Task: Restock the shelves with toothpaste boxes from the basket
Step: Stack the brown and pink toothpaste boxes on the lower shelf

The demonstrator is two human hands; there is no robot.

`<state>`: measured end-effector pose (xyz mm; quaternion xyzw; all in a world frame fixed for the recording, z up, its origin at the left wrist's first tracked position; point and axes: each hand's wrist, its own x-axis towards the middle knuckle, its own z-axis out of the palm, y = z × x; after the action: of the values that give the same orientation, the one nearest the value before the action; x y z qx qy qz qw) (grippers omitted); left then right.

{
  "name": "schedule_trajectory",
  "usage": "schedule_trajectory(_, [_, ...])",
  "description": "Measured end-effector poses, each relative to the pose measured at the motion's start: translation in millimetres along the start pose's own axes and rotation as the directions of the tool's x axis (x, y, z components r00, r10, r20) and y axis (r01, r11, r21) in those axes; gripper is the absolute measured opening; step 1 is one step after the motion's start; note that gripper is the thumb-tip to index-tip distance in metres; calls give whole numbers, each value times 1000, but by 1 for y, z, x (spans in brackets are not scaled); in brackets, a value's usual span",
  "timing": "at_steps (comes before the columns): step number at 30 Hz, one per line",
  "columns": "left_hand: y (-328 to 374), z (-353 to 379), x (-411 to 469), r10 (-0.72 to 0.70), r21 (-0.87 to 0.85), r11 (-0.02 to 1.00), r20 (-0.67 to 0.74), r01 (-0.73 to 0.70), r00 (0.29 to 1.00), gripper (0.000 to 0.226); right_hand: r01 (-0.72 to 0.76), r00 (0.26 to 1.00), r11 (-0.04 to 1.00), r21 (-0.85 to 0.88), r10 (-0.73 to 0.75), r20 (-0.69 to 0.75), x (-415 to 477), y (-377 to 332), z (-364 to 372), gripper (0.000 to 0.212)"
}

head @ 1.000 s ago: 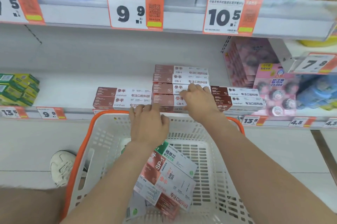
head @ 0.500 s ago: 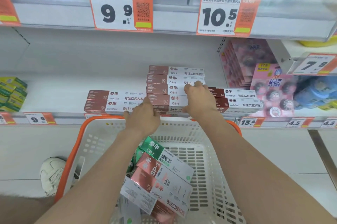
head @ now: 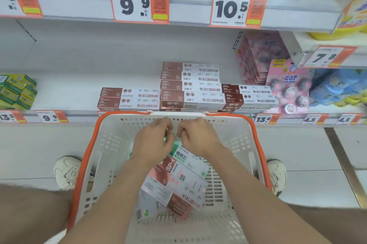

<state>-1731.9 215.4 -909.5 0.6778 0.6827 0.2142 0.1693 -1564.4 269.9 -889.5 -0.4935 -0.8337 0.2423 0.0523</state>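
Note:
A white basket with an orange rim (head: 84,164) stands in front of me, below the shelf. Several toothpaste boxes lie slanted in it, with a green-and-white box (head: 185,155) on top of a red SP-1 box (head: 171,172). My left hand (head: 153,140) and my right hand (head: 198,138) meet over the far end of the green-and-white box, fingers curled inward. That end is hidden under them, so a grip does not show. On the shelf, red-and-white toothpaste boxes form a tall middle stack (head: 190,84), a low left stack (head: 129,98) and a low right stack (head: 250,94).
Green boxes (head: 15,90) sit at the shelf's far left, with bare shelf between them and the left stack. Pink packs (head: 288,88) stand right of the toothpaste. Price tags line the shelf edge (head: 264,119). My shoes (head: 65,172) flank the basket.
Both hands have left the middle stack on the shelf and come back down over the basket. They now sit close together above the green-and-white box.

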Motion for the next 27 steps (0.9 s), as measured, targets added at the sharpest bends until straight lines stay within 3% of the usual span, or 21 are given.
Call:
schedule_trajectory(3, [-22, -5, -21, -125, 151, 985, 290, 83, 949, 12, -91, 984, 995, -32, 95, 153, -26, 17, 31, 28])
schedule_trajectory(6, [-45, -10, -41, -278, 288, 944, 433, 161, 857, 27, -219, 932, 975, -26, 217, 290, -51, 32, 58, 20])
schedule_trajectory(8, [-59, -13, -52, -372, 336, 921, 608, 197, 702, 51, -329, 871, 943, 44, 285, 401, -69, 34, 77, 27])
schedule_trajectory(10, [-69, -14, -59, -374, 273, 927, 740, 259, 559, 71, -487, 808, 869, 88, 409, 425, -89, 33, 100, 49])
schedule_trajectory(11, [-73, -12, -62, -346, 231, 935, 762, 270, 547, 70, -567, 779, 818, 98, 494, 385, -99, 31, 111, 62])
schedule_trajectory(14, [-77, -10, -66, -289, 183, 956, 720, 228, 631, 55, -764, 645, 580, 283, 670, 368, -119, 27, 132, 96])
schedule_trajectory(16, [-74, -8, -65, -275, 146, 958, 715, 247, 642, 52, -788, 614, 486, 378, 664, 426, -120, 29, 135, 98])
schedule_trajectory(19, [-68, -5, -65, -268, 132, 957, 734, 257, 623, 51, -793, 605, 424, 437, 628, 490, -116, 38, 130, 103])
schedule_trajectory(23, [-63, -1, -65, -252, 137, 965, 726, 224, 640, 62, -805, 544, 198, 560, 625, 560, -121, 42, 125, 93])
schedule_trajectory(27, [-64, -2, -67, -206, 50, 969, 711, 243, 673, 71, -796, 486, 53, 603, 650, 584, -121, 43, 124, 94])
